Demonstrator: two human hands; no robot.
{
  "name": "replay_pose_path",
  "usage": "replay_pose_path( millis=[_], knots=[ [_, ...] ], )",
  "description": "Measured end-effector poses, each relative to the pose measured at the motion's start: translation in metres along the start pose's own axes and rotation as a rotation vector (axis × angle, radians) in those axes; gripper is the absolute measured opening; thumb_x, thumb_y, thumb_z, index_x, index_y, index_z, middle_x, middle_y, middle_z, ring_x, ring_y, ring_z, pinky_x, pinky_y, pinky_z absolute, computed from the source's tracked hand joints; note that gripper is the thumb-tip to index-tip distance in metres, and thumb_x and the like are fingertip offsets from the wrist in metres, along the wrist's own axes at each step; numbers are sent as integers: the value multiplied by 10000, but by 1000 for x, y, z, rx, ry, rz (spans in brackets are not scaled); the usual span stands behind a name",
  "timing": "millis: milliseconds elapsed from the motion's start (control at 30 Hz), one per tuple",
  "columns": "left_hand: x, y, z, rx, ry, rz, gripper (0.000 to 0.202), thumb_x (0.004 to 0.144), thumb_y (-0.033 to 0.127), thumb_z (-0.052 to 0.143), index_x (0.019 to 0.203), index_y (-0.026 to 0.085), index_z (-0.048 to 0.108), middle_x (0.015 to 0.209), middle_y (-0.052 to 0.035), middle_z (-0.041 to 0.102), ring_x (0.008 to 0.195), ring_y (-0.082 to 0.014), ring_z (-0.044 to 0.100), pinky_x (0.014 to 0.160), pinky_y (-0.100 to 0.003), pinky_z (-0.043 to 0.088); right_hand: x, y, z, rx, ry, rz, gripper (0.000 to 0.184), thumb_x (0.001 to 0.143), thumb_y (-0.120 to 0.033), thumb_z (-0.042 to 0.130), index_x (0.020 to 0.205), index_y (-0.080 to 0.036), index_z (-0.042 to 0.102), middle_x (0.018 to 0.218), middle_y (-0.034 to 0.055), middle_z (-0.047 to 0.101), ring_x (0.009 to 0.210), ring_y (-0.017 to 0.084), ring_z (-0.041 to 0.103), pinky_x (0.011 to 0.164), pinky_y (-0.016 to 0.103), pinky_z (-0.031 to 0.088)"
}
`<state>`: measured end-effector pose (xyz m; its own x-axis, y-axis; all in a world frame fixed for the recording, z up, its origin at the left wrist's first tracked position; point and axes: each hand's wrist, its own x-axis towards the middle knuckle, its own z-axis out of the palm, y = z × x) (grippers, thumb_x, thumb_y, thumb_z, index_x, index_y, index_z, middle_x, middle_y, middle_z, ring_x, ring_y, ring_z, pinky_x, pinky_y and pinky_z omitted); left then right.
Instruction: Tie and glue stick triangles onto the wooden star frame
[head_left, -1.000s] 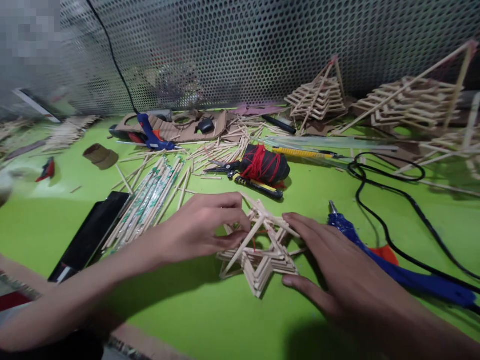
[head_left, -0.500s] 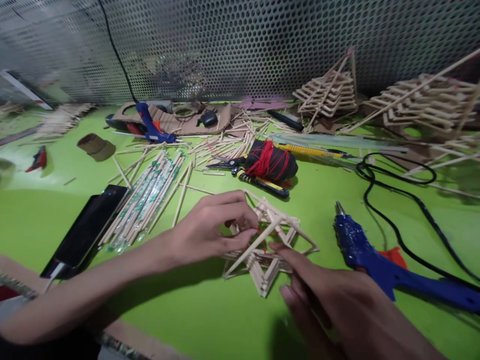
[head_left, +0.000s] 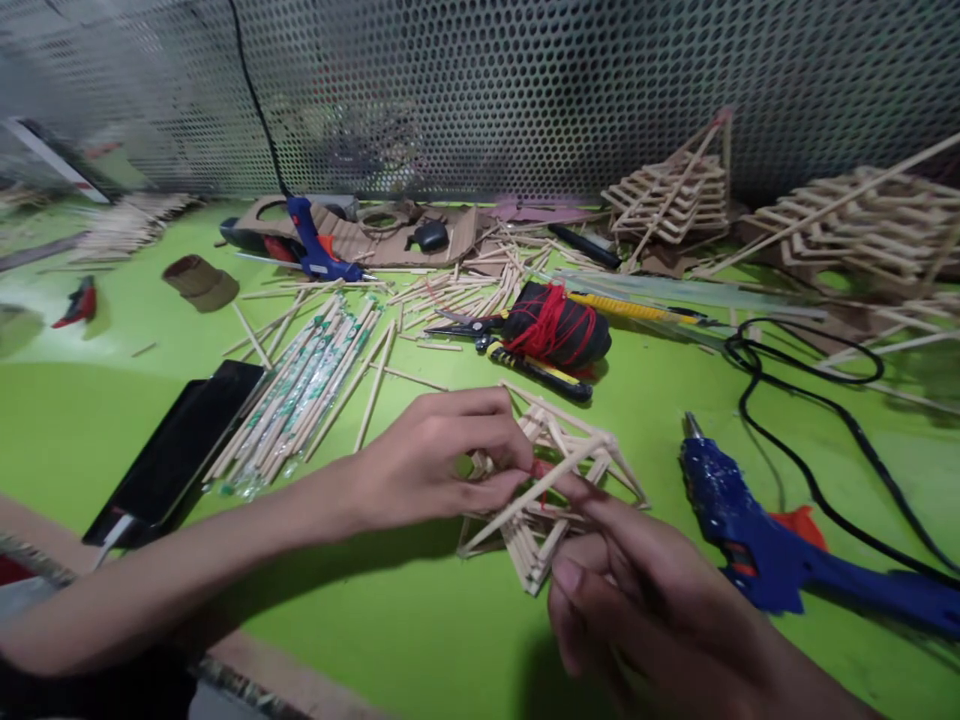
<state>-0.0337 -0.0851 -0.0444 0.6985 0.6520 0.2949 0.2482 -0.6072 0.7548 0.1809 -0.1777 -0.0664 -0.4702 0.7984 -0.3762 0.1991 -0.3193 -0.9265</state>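
Rightward, glue gun lies near the stick frame.

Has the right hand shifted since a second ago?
Yes. The right hand has pulled off the blue glue gun it overlapped, leftward and nearer the person, to the near side of the stick star.

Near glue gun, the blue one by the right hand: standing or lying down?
Lying down. The blue glue gun rests on its side on the green table, nozzle pointing away.
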Motion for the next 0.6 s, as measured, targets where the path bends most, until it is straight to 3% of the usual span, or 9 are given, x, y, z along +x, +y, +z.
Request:
replay_pose_path(
  millis=[100,500,600],
  knots=[
    [0,1,-2,4,-39,-13,77,863,131,667,914,100,716,851,-43,629,751,-112,586,640,-208,461,-2,-1,-1,206,-60,117,820,988,-574,480,1566,-177,55,709,1,619,497,104,476,465,206,434],
    [2,5,-8,9,-104,-40,88,858,142,686,920,102,735,872,-47,630,764,-114,590,655,-209,474,1,2,-6,373,-111,42,675,1006,-482,520,1540,-260,172,782,8,644,523,69,511,480,163,433],
    [3,4,-8,-10,-78,-52,92,851,138,695,932,114,728,862,-37,636,754,-106,588,649,-200,473,1,1,-7,377,-108,52,726,1012,-463,520,1557,-273,80,804,11,658,519,64,531,487,160,414]
  ],
)
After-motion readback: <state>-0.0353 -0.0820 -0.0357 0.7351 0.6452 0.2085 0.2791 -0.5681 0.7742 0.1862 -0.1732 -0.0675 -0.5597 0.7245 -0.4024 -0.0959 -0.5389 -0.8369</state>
